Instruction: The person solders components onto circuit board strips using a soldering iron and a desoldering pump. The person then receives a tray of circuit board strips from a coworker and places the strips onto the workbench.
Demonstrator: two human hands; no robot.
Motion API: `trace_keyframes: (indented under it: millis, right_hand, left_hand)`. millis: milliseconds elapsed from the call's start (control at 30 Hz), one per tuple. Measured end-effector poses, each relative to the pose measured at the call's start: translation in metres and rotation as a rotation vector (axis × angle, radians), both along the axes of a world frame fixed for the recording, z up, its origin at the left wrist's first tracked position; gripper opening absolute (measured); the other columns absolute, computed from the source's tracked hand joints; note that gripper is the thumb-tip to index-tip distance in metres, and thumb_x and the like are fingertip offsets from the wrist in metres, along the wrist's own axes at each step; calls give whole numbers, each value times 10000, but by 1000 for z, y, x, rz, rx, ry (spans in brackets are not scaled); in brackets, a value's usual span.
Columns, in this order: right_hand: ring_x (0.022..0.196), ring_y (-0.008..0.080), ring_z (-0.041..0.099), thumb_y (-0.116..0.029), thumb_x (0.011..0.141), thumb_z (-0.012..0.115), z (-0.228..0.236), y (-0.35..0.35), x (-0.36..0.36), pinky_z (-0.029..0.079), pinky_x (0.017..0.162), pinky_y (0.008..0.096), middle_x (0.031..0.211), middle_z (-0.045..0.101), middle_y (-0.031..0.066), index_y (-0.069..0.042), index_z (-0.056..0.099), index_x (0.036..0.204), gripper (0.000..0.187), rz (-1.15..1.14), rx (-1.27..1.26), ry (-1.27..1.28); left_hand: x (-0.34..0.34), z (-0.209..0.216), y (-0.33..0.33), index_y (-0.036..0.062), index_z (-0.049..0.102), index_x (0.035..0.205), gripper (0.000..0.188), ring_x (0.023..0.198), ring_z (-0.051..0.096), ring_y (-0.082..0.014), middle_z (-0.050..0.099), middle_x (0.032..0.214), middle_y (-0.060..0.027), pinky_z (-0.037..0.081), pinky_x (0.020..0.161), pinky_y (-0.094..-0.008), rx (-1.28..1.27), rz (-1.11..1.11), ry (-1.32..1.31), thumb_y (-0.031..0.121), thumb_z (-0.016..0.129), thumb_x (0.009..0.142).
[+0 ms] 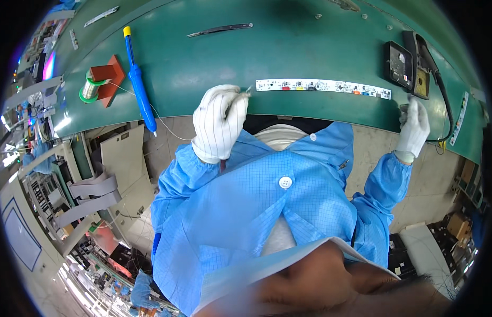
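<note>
My left hand (220, 121), in a white striped glove, is closed in a pinch at the table's front edge. A thin silver tip (249, 90) pokes out from its fingertips, just left of a long white circuit board strip (322, 86). Below that wrist a dark red end (223, 165) shows; whether it belongs to the same thing, I cannot tell. Solder wire (164, 123) runs from a green-rimmed spool (89, 89) and disappears behind the left glove. My right hand (414, 127), also gloved, is closed beside the soldering iron stand (415, 42); what its fingers hold is hidden.
A blue desoldering pump (137, 79) with a yellow end lies right of the spool's red-brown holder (109, 84). Tweezers (219, 29) lie farther back. A black cable (444, 90) curves past the stand. Another board strip (459, 119) lies at the right edge.
</note>
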State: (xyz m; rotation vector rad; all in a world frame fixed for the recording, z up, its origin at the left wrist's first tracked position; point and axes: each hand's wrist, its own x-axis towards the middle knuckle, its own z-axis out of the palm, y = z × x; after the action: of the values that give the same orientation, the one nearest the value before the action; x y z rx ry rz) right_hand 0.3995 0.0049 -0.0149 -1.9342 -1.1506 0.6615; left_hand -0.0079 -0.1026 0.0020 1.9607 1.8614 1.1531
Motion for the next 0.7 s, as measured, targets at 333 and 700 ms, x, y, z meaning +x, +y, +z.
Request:
trace_keyframes:
  millis: [333, 700]
  right_hand:
    - [939, 303, 703, -284, 976, 651, -7, 1, -27, 549, 833, 394, 1093, 709, 150, -87, 679, 1187, 290, 463, 63, -577]
    - [928, 140, 678, 7, 940, 680, -12, -15, -16, 557, 847, 266, 1071, 692, 95, 38, 638, 1206, 271, 365, 156, 137]
  left_hand:
    - [7, -24, 28, 62, 589, 923, 286, 686, 675, -269, 685, 817, -90, 541, 629, -358, -238, 70, -52, 213, 811, 825]
    - [-2, -2, 7, 60, 420, 868, 428, 790, 573, -143, 634, 924, -143, 520, 716, -281, -10, -157, -391, -124, 788, 748]
